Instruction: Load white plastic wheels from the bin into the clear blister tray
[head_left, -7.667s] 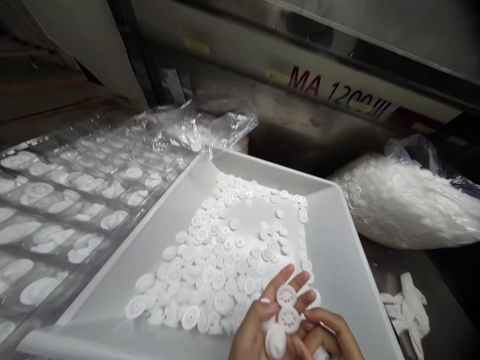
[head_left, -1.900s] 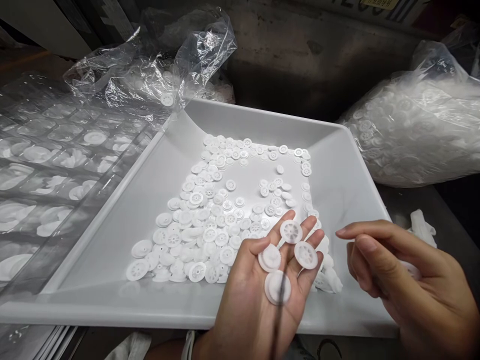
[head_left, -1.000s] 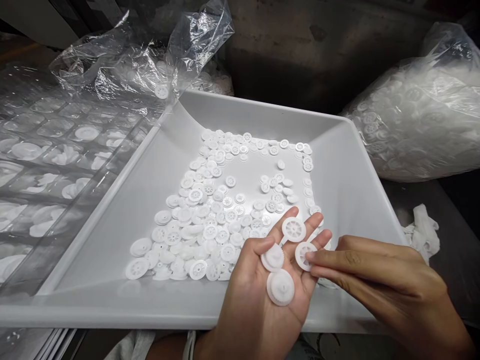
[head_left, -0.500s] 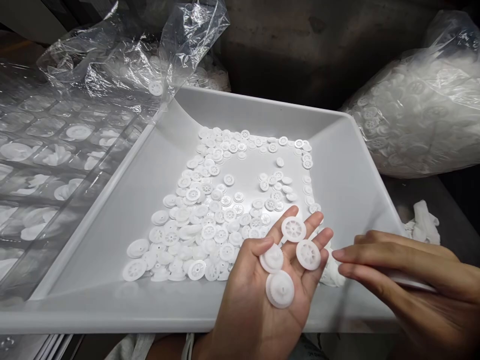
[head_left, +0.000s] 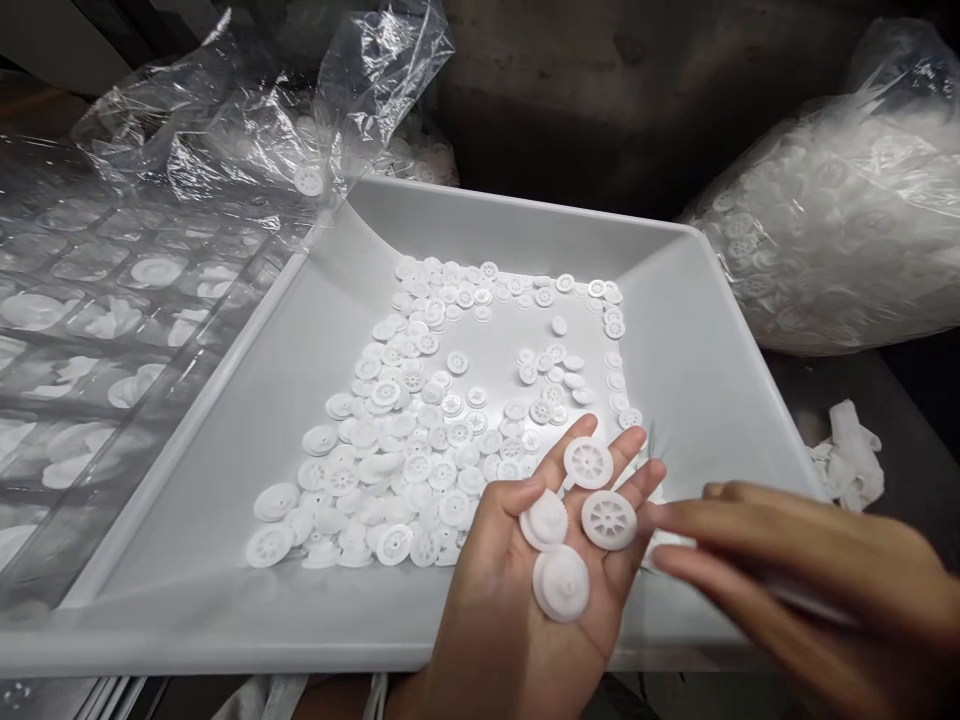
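Palm up over the front of the grey tray (head_left: 247, 650), my left hand (head_left: 517, 610) carries several white plastic gears. Two show their spoked faces, including one spoked gear (head_left: 610, 520) by the fingers. A stepped gear (head_left: 561, 583) rests on the palm, and my thumb lies against another gear (head_left: 544, 520). My right hand (head_left: 810, 570), blurred, has its thumb and forefinger close beside the left fingers. Under its fingers shows part of a slim pale object (head_left: 806, 600), mostly hidden. Many loose gears (head_left: 416, 467) cover the tray's floor.
To the left is a clear compartment tray (head_left: 90, 350) with white parts in its pockets. A clear plastic bag (head_left: 247, 140) lies behind it. At the right stands a full bag of gears (head_left: 847, 220), with a crumpled white cloth-like thing (head_left: 851, 460) below.
My right hand has moved left, up to the fingers of my left hand. The spoked gear nearest it has shifted slightly and tilted. My left hand has barely moved.
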